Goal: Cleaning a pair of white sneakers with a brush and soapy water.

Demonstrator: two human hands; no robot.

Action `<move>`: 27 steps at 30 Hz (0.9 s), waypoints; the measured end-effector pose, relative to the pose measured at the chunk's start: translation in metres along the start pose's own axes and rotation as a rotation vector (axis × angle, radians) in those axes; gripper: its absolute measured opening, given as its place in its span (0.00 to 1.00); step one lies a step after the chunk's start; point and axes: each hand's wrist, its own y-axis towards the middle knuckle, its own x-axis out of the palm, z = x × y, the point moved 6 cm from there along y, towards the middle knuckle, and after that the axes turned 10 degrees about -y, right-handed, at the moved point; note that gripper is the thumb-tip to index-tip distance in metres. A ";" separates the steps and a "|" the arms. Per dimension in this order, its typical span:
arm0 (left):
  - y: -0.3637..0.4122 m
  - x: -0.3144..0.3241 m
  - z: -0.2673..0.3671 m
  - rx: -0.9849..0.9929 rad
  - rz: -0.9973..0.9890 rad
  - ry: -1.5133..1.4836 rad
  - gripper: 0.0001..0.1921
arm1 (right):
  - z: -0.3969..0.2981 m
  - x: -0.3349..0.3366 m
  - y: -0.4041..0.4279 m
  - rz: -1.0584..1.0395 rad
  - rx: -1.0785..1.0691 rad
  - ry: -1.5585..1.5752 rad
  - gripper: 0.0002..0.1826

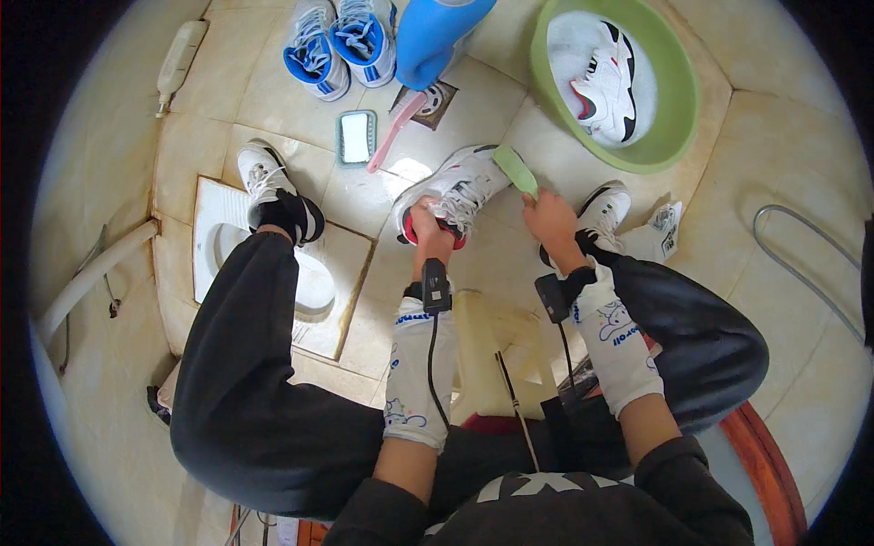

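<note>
My left hand [431, 228] is in the red-lined opening of a white sneaker [454, 177] and grips it at the collar. The sneaker's toe points up and to the right. My right hand [552, 222] holds a green brush [516, 170] by its handle, with the brush head against or just over the toe; its bristles are hidden. Near the sneaker, a pink brush [397, 131] lies with its head at the floor drain [431, 104]. Left of it sits a soap dish [356, 164] holding a white bar [355, 136].
A green basin [676, 130] of sudsy water holds another white sneaker [608, 89]. Blue-lined sneakers [341, 48] and a blue item [437, 41] stand at the top. A squat toilet [212, 259] is at left, a packet [655, 235] beside my right foot, a hose [806, 266] at right.
</note>
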 end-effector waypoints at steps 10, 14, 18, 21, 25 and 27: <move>0.008 -0.010 0.007 -0.017 -0.096 -0.052 0.15 | -0.035 0.021 -0.006 -0.084 -0.163 0.102 0.24; -0.005 0.000 -0.008 -0.021 -0.092 -0.025 0.17 | -0.030 0.031 -0.013 -0.109 -0.084 0.126 0.25; 0.001 -0.006 0.008 -0.004 -0.108 -0.012 0.17 | -0.069 0.045 -0.043 -0.135 -0.096 0.296 0.25; -0.004 -0.003 0.008 -0.036 -0.144 -0.043 0.17 | -0.071 0.051 -0.058 -0.128 -0.202 0.215 0.25; -0.012 0.000 0.007 -0.088 -0.098 -0.007 0.16 | -0.048 0.032 -0.034 -0.052 -0.203 0.129 0.26; -0.016 0.005 0.003 -0.023 -0.101 0.004 0.15 | -0.036 0.027 -0.018 0.009 -0.082 0.130 0.25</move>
